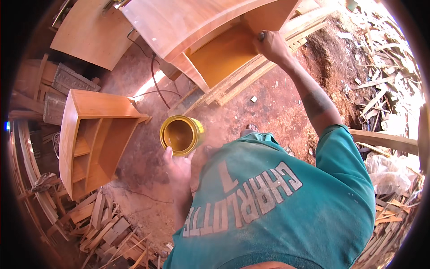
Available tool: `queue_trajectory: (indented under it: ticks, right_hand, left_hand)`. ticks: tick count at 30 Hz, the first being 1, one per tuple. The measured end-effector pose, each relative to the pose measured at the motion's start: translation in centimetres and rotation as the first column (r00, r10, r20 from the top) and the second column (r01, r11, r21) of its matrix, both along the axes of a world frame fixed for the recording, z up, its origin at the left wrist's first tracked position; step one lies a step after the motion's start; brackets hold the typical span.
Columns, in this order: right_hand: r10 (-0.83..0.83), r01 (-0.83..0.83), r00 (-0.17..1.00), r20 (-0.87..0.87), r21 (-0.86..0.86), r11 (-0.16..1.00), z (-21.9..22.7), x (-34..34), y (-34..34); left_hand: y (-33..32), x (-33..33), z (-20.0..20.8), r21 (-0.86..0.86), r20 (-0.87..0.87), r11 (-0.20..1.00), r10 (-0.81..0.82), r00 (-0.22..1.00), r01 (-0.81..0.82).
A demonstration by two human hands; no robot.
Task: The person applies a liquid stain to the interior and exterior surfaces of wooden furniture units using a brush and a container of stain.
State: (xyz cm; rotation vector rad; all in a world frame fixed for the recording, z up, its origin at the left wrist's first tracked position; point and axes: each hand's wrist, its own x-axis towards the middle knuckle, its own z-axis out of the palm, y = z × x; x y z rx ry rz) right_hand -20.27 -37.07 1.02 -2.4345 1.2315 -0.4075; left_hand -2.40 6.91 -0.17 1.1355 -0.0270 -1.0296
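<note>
The left hand (179, 168) held an open yellow can (182, 134) of amber liquid, fingers at its near rim. The right hand (270, 45) reached far, its grip closed on a small tool against the inside of a wooden cabinet (210, 31). A smaller shelf unit (92, 139) stood on the dirt floor (264, 112) to the left.

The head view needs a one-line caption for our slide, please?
Left hand holds an open yellow can; right hand works inside a wooden cabinet.
</note>
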Motion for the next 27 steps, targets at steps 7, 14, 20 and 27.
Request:
queue_trajectory:
  ticks: [7,14,20,27]
  right_hand:
    - [0.088,-0.253,0.935,0.344,0.473,0.844,-0.7,2.7,8.7]
    - [0.004,-0.013,0.907,0.422,0.019,1.0,0.0,-4.3,2.4]
    - [-0.271,-0.082,0.676,0.685,0.436,0.896,0.3,-3.4,8.2]
    - [-0.129,-0.472,0.49,0.862,0.387,0.792,7.4,-8.1,14.1]
  left_hand:
    - [-0.4,0.2,0.0,0.042,-0.026,0.999,-0.021,0.999,0.022]
    - [-2.5,-0.6,-0.8,-0.036,-0.022,0.992,-0.119,0.993,0.118]
    - [-4.8,-1.9,0.6,-0.014,-0.029,0.981,-0.192,0.981,0.192]
    - [-6.9,-2.4,0.2,-0.011,0.018,0.964,-0.265,0.964,0.265]
